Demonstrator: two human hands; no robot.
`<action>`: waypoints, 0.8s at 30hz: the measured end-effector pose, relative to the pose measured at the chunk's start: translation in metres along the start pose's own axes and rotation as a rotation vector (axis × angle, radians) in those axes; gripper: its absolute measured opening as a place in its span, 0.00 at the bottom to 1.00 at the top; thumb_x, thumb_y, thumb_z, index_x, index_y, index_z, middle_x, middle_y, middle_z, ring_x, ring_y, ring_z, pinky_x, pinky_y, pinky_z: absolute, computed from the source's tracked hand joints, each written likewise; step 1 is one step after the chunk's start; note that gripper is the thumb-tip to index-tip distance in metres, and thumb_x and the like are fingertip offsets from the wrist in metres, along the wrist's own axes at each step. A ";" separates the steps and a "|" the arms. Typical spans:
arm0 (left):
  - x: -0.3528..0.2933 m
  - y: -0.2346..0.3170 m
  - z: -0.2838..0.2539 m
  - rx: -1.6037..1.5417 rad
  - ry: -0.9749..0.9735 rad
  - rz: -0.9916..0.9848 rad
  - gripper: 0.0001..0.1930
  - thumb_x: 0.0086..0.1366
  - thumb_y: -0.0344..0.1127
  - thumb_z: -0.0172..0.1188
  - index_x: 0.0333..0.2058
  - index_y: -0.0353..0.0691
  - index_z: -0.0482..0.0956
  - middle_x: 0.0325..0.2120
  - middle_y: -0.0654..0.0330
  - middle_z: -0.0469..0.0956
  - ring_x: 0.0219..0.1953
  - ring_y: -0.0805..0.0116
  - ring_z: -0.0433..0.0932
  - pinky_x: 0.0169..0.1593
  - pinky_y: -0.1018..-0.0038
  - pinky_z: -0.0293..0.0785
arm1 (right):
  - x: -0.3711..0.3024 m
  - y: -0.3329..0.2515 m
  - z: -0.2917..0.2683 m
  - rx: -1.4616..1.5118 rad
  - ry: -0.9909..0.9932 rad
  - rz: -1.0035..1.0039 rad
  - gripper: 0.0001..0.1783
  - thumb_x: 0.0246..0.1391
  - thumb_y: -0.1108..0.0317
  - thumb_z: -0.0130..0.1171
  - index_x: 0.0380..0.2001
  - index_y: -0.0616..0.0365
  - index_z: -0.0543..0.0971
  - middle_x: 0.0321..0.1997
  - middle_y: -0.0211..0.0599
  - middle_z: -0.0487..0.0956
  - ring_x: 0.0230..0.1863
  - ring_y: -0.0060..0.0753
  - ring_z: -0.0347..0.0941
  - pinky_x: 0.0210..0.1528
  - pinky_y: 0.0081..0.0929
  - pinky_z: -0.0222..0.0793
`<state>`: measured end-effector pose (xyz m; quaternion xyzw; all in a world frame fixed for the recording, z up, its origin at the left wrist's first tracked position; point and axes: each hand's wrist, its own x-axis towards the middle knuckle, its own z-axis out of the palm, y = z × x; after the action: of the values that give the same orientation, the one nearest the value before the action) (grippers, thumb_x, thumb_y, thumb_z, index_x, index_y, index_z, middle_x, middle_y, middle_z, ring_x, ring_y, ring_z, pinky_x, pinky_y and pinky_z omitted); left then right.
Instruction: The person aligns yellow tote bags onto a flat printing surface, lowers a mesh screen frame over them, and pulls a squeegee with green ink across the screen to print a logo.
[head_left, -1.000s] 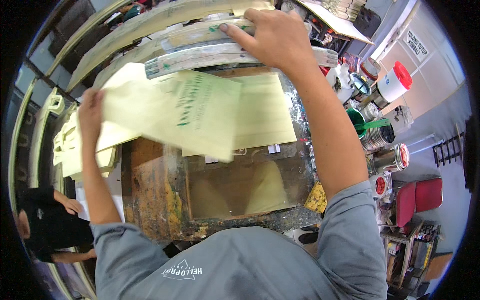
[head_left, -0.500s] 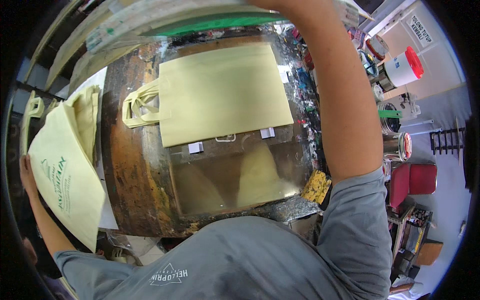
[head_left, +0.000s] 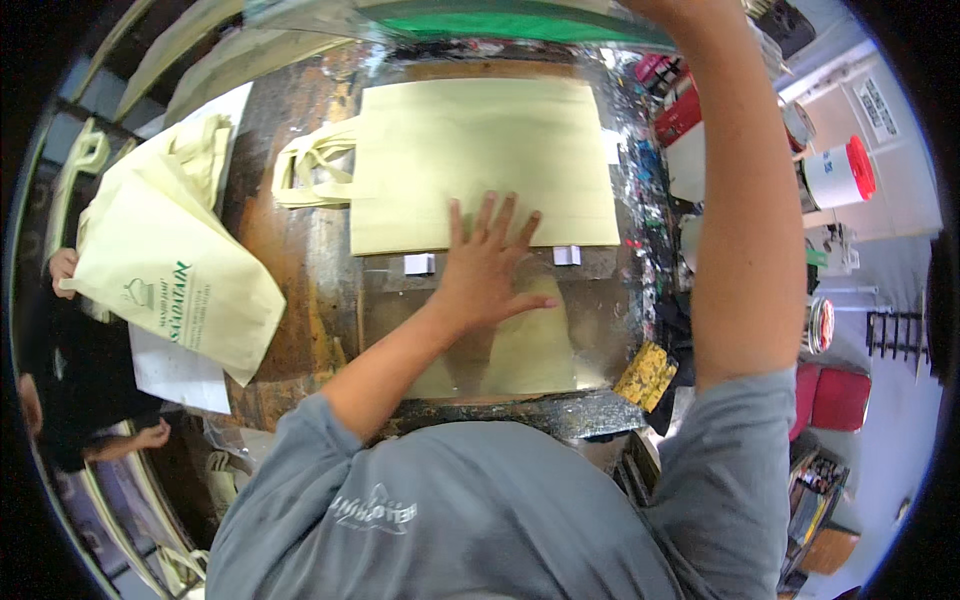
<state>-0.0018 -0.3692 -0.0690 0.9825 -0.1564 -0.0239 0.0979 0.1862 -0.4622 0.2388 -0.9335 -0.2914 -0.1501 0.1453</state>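
Observation:
A blank cream tote bag [head_left: 430,160] lies flat on a dark board, its handles [head_left: 318,165] stretched to the left. My left hand [head_left: 492,255] is open, fingers spread over the bag's near edge. My right forearm [head_left: 745,240] reaches up to the top edge; the right hand lies beyond the picture. At the top, a printing screen [head_left: 520,25] with green on it is raised above the far side of the bag. To the left, a cream bag with a green print [head_left: 165,225] hangs partly folded, held at its corner by another person's hand [head_left: 63,272].
Two small white tabs [head_left: 419,264] sit along the bag's near edge. A yellow speckled sponge [head_left: 646,377] rests at the table's right corner. Cans and a white tub with a red lid [head_left: 838,175] stand to the right. White sheets [head_left: 185,370] lie beneath the printed bag.
My left hand has let go of the printed bag and come right onto the blank one. The printed bag now hangs from the other person's hand. The view has shifted slightly.

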 end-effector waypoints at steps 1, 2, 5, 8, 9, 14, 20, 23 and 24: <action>0.002 -0.003 0.017 0.036 0.021 -0.035 0.52 0.58 0.78 0.61 0.68 0.42 0.65 0.68 0.42 0.63 0.70 0.37 0.59 0.68 0.37 0.54 | 0.001 0.001 0.010 0.035 -0.019 -0.037 0.41 0.71 0.27 0.41 0.38 0.52 0.87 0.28 0.27 0.83 0.31 0.22 0.74 0.30 0.26 0.69; 0.007 -0.002 0.024 0.045 0.046 -0.031 0.56 0.57 0.80 0.60 0.72 0.43 0.62 0.72 0.42 0.58 0.74 0.36 0.54 0.71 0.34 0.48 | 0.004 0.011 0.017 -0.097 0.086 -0.125 0.41 0.71 0.26 0.39 0.41 0.51 0.87 0.28 0.26 0.84 0.29 0.22 0.75 0.29 0.24 0.69; 0.015 -0.007 0.009 -0.073 0.157 -0.089 0.64 0.54 0.82 0.62 0.79 0.45 0.53 0.79 0.39 0.48 0.80 0.34 0.44 0.77 0.30 0.38 | 0.001 0.017 0.024 -0.042 0.180 -0.180 0.41 0.71 0.26 0.40 0.41 0.52 0.87 0.23 0.24 0.80 0.27 0.23 0.72 0.28 0.25 0.68; 0.014 -0.034 -0.053 -0.378 0.554 -0.213 0.69 0.48 0.67 0.80 0.78 0.36 0.50 0.74 0.37 0.58 0.77 0.37 0.54 0.77 0.41 0.50 | -0.005 0.007 0.019 -0.087 0.166 -0.101 0.40 0.70 0.26 0.43 0.36 0.53 0.85 0.17 0.24 0.74 0.24 0.23 0.69 0.27 0.28 0.65; 0.009 -0.058 -0.082 -0.805 0.686 -0.400 0.70 0.47 0.54 0.87 0.77 0.30 0.47 0.66 0.40 0.68 0.67 0.44 0.70 0.70 0.50 0.69 | -0.005 0.012 0.029 -0.141 0.178 -0.083 0.40 0.70 0.26 0.44 0.33 0.53 0.84 0.16 0.24 0.73 0.23 0.23 0.68 0.26 0.29 0.63; -0.042 -0.072 -0.175 -1.349 0.632 -0.363 0.68 0.48 0.45 0.88 0.76 0.24 0.48 0.58 0.41 0.79 0.58 0.58 0.81 0.63 0.62 0.78 | -0.085 0.019 0.055 -0.186 -0.037 -0.188 0.30 0.58 0.40 0.68 0.42 0.58 0.77 0.38 0.48 0.82 0.43 0.57 0.80 0.47 0.51 0.71; -0.080 -0.078 -0.018 -0.901 0.667 -0.538 0.64 0.42 0.56 0.88 0.73 0.32 0.65 0.52 0.49 0.85 0.55 0.54 0.79 0.63 0.61 0.72 | -0.135 0.051 0.129 -0.062 -0.153 -0.161 0.37 0.41 0.58 0.81 0.54 0.54 0.73 0.46 0.45 0.81 0.53 0.55 0.78 0.49 0.53 0.68; -0.094 -0.082 0.019 -0.415 0.655 -0.519 0.66 0.40 0.62 0.86 0.73 0.32 0.65 0.43 0.54 0.86 0.44 0.57 0.77 0.55 0.60 0.66 | -0.162 0.050 0.135 -0.053 -0.217 -0.159 0.36 0.42 0.58 0.81 0.52 0.53 0.74 0.45 0.42 0.80 0.52 0.52 0.77 0.50 0.51 0.66; -0.094 -0.084 0.025 -0.381 0.644 -0.500 0.66 0.40 0.63 0.85 0.73 0.32 0.64 0.43 0.55 0.86 0.45 0.57 0.77 0.55 0.61 0.64 | -0.174 0.048 0.139 -0.049 -0.238 -0.160 0.35 0.42 0.58 0.80 0.52 0.53 0.74 0.45 0.41 0.79 0.51 0.51 0.76 0.50 0.50 0.65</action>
<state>-0.0675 -0.2662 -0.1084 0.9118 0.1317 0.2319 0.3122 0.1054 -0.5375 0.0401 -0.9217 -0.3763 -0.0567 0.0746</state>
